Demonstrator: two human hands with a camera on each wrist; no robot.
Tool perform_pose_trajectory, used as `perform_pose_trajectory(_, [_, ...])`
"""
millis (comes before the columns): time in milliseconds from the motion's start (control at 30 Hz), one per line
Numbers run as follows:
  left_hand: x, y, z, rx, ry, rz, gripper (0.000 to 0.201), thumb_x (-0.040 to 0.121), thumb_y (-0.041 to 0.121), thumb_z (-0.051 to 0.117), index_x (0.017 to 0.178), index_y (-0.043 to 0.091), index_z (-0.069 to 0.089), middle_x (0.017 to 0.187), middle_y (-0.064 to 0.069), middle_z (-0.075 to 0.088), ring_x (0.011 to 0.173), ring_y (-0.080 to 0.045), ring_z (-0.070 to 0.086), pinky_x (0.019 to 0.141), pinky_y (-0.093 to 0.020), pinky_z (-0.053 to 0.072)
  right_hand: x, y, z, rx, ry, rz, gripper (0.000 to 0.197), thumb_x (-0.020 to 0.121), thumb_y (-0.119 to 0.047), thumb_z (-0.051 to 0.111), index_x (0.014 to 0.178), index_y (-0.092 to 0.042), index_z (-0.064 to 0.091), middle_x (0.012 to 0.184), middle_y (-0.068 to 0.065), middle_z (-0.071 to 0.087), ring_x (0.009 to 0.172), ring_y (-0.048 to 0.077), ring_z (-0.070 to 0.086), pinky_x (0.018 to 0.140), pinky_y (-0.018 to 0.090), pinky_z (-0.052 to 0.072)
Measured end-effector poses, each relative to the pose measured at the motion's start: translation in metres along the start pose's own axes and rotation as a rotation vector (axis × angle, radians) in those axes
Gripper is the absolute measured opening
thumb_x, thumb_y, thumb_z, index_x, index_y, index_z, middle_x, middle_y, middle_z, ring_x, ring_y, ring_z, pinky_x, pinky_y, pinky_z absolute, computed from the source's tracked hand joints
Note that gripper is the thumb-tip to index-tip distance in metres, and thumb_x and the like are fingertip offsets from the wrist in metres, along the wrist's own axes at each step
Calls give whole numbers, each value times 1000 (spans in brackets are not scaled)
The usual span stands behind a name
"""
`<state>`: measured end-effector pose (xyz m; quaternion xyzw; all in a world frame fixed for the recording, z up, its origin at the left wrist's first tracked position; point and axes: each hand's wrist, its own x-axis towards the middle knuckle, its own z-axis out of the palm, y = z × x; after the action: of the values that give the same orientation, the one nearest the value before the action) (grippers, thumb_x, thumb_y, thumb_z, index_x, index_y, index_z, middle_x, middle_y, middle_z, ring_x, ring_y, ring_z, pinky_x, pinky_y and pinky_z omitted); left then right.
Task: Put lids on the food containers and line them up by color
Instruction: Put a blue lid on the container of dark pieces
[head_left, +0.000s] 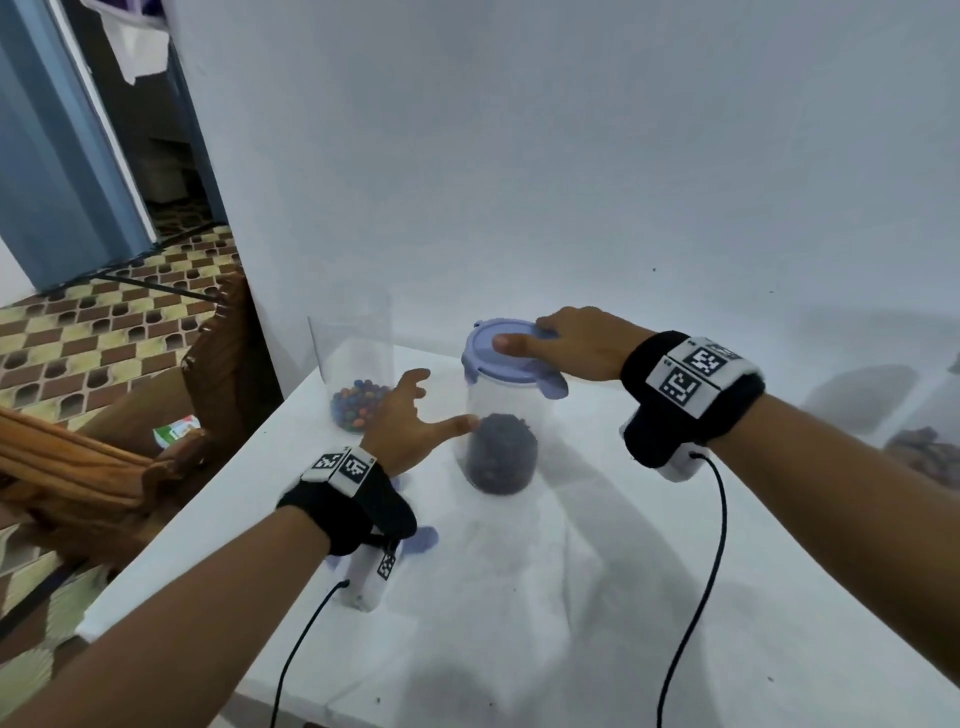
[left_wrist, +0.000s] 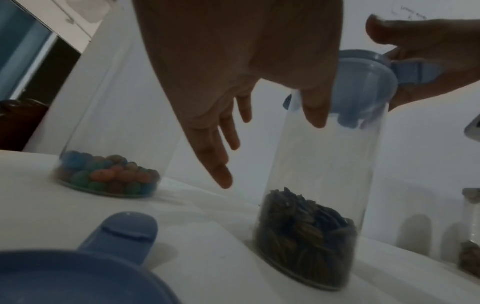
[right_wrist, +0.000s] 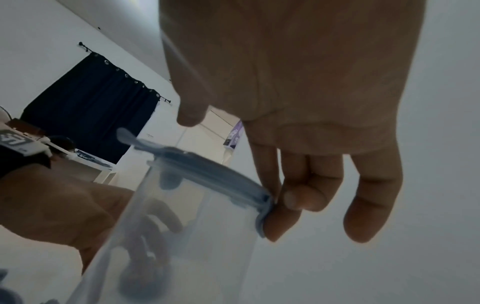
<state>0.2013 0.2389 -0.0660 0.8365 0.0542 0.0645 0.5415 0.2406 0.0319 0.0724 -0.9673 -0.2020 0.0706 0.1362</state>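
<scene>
Fingers (right_wrist: 270, 181) of right hand (head_left: 582, 343) curl on lid (head_left: 506, 353); left hand (head_left: 405, 421) spread, hiding jar (head_left: 501, 447) side

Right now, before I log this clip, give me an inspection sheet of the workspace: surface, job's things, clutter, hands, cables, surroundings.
Surface: white table, cloth-covered, against a white wall.
Job's things: clear jar of dark pieces upright, lavender-blue lid set on its mouth, side clips not folded down; lidless jar of colored candies to its left; spare blue lid lying under the left wrist; another jar at far right, blurred.
Clutter: nothing seen.
Hands: right hand holds the lid, thumb on top, fingers at its edge; left hand open, thumb against the jar wall.
Cables: black cable hangs from each wristband.
Surroundings: wooden chair, patterned floor tiles, blue door.
</scene>
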Motion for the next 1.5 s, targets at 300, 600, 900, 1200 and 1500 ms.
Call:
perform_pose_trajectory(300, [-6,19,29,-70,-239,202,116,48,57,82,145,32,23,137,12,44,120,-12,49,91,-21,45,-22,5,-16,-64,-60,-49,99,69,-73,59,150,-32,19,159,0,18,146,22,15,115,44,20])
perform_pose_trajectory(600, [2,15,32,-20,-219,224,111,52,59,79,145,26,28,137,14,48,124,-12,50,101,-25,43,8,-5,-9,-145,-302,-141,116,62,-55,80,150,-27,11,158,-6,17,148,25,-3,117,52,15])
perform_pose_trajectory(900, [3,15,29,-4,-215,262,89,64,40,81,134,37,28,124,25,48,112,2,52,87,1,37,21,-12,-3,-38,-226,-189,105,44,-39,90,130,-22,33,121,-2,49,103,20,55,87,42,53])
perform_pose_trajectory(1200, [3,12,31,17,-230,253,91,65,40,82,136,37,25,129,18,49,115,-4,51,90,0,37,17,-7,6,14,-138,-202,97,50,-29,88,130,-21,34,120,2,43,101,22,51,80,38,53])
perform_pose_trajectory(1500, [-3,15,23,95,-286,246,104,66,49,82,148,27,23,136,17,46,122,-10,49,97,-12,41,7,-10,2,24,-141,-162,93,55,-27,88,131,-17,34,121,3,45,100,22,52,79,37,54])
